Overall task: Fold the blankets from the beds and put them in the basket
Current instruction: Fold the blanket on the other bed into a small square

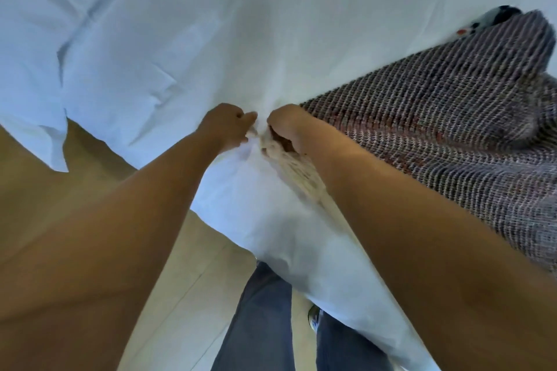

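Our left grip (pixel 229 126) and right grip (pixel 284 129) meet at the edge of the bed (pixel 271 24), both closed on a fringed corner of the blanket (pixel 437 135). The rest lies bunched farther right. Folding is only starting, we think; no basket is visible.

The white sheeted bed (pixel 271 24) lies bare ahead and to the left. A bunched grey striped knitted blanket (pixel 437 117) blocks the right side.
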Demonstrator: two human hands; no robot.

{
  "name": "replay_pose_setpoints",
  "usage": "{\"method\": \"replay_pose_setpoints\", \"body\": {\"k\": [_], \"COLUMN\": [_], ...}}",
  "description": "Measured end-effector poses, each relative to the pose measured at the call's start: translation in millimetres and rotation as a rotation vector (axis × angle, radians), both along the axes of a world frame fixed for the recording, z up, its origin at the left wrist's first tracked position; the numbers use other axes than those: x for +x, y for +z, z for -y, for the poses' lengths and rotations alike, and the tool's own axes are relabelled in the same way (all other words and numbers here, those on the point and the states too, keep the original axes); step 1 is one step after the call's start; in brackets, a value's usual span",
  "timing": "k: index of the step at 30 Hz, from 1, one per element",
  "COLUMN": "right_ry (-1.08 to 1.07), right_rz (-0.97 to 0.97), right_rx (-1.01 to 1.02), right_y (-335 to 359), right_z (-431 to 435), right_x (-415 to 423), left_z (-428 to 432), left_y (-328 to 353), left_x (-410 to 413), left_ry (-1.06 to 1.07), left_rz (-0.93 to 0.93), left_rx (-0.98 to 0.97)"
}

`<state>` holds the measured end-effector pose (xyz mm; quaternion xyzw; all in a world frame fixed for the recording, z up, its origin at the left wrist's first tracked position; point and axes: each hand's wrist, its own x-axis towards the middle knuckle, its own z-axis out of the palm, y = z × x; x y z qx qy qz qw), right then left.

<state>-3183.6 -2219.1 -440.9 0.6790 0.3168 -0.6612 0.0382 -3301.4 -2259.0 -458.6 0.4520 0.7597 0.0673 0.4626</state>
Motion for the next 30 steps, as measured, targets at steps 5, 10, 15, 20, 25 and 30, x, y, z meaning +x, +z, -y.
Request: {"method": "replay_pose_setpoints", "body": {"k": [5, 10, 15, 20, 25, 30], "right_ry": [0.008, 0.141, 0.132, 0.159, 0.055, -0.215], "right_rz": [-0.060, -0.049, 0.134, 0.205, 0.459, 0.667], "right_rx": [-0.094, -0.023, 0.300, 0.479, 0.763, 0.910], "right_y": [-1, 1, 5, 14, 25, 30], "right_z": [2, 2, -21, -56, -107, -176], "right_x": [3, 24, 68, 135, 244, 356], "left_z": [8, 5, -20, -68, -130, -199], "left_y": [-2, 2, 17, 33, 31, 21], "left_x": [5, 25, 67, 128, 214, 298], "left_ry": [-0.192, -0.472, -0.548, -0.430, -0.464, -0.319], "left_rz": [0.035, -0.385, -0.525, -0.345, -0.174, -0.052], "left_rx": [-0.096, -0.098, -0.016, 0.103, 0.234, 0.308]}}
